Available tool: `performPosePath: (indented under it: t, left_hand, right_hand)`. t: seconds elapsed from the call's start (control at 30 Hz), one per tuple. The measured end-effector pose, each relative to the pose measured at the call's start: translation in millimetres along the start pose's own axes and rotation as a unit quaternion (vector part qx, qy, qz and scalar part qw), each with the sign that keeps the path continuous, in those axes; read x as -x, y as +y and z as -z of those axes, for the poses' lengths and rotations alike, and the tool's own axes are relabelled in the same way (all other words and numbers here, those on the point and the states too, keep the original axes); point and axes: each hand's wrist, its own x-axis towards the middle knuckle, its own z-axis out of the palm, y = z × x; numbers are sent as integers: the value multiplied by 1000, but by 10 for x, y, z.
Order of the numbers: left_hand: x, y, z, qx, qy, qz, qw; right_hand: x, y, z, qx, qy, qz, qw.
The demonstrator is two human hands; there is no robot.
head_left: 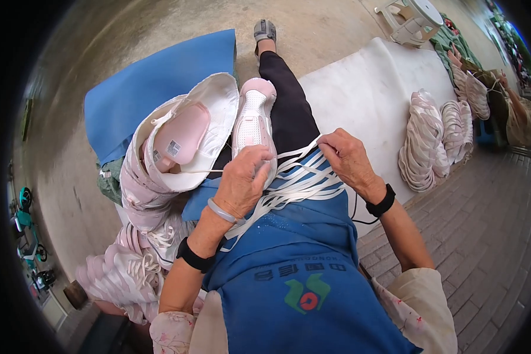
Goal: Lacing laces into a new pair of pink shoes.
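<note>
On my lap lies a pink and white shoe upper (253,121), its toe pointing away from me. My left hand (243,177) is closed on its near end, fingers curled over the edge. To the right, my right hand (348,160) pinches a white shoelace (298,152) that runs taut toward the upper. A loose bundle of white laces (307,184) spreads across my blue apron (289,236), between and below the hands. The underside of the upper's near end is hidden by my left hand.
Left of my leg, nested pink and white shoe uppers (150,194) stand by a blue sheet (165,82); another stack (121,274) lies nearer. More uppers (425,141) rest on a white sheet (360,82) at right. Beyond are a white stool (416,23) and another person's arm (516,106).
</note>
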Motion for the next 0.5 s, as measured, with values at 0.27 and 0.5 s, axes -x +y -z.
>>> performPosePath:
  t: [0.27, 0.5]
  left_hand:
    - [1, -62, -313, -103, 27, -57, 993]
    - [-49, -85, -291, -84, -4, -28, 996]
  right_hand:
    - [-165, -174, -365, 160, -73, 166, 970]
    - [-184, -147, -301, 177, -102, 176, 963]
